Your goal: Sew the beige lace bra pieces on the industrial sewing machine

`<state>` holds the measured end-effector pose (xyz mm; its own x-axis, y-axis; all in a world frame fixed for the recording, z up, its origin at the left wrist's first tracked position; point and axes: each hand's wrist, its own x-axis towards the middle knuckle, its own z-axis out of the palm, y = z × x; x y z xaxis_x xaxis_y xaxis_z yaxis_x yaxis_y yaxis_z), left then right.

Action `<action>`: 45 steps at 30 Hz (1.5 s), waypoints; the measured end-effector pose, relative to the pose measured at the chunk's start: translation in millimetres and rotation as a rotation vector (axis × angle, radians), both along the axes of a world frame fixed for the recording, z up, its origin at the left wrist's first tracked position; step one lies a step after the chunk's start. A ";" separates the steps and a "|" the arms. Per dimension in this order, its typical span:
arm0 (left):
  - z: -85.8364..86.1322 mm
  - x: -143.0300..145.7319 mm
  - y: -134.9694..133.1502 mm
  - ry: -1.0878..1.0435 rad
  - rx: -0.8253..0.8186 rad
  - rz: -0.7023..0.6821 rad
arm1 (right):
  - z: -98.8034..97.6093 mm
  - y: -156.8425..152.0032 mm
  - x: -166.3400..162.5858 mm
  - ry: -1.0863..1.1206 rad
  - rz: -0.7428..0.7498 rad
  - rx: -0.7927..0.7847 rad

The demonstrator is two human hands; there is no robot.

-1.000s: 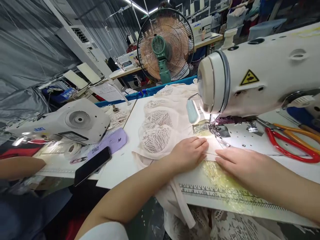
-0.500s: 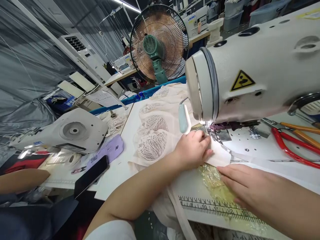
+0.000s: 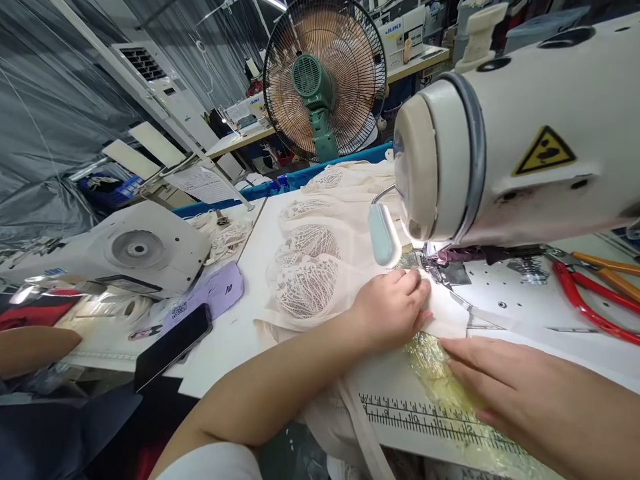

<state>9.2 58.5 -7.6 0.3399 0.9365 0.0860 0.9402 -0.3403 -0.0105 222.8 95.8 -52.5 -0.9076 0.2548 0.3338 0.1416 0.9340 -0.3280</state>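
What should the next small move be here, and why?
Probably the left hand should ease the cream fabric slightly toward the presser foot of the sewing machine. Its fingers lie on the fabric close to the foot, a loose-edged stretch shows just in front of it, and the right hand lies flat by the near edge.
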 end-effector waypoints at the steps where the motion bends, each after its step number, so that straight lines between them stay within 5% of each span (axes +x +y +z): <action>1: -0.4 -0.7 -0.8 0.002 0.003 -0.007 | 2.5 -0.4 0.4 0.008 0.055 0.065; 5: -0.2 -5.2 -0.7 -0.004 -0.008 -0.033 | 12.5 -0.8 0.2 0.017 0.157 0.231; 13: 3.5 -19.2 12.3 0.021 -0.112 -0.018 | 32.0 5.8 -7.9 -0.001 0.180 0.189; 21: 3.4 -6.1 -3.6 -0.031 0.074 -0.078 | 19.2 -0.4 -13.4 -0.008 0.077 0.192; 27: 1.1 1.8 -31.6 -0.011 0.023 -0.133 | 16.7 -1.2 -15.9 0.031 0.062 0.263; 45: 0.7 -33.4 -1.2 0.078 0.033 -0.190 | 22.4 2.4 -16.8 0.029 0.108 0.232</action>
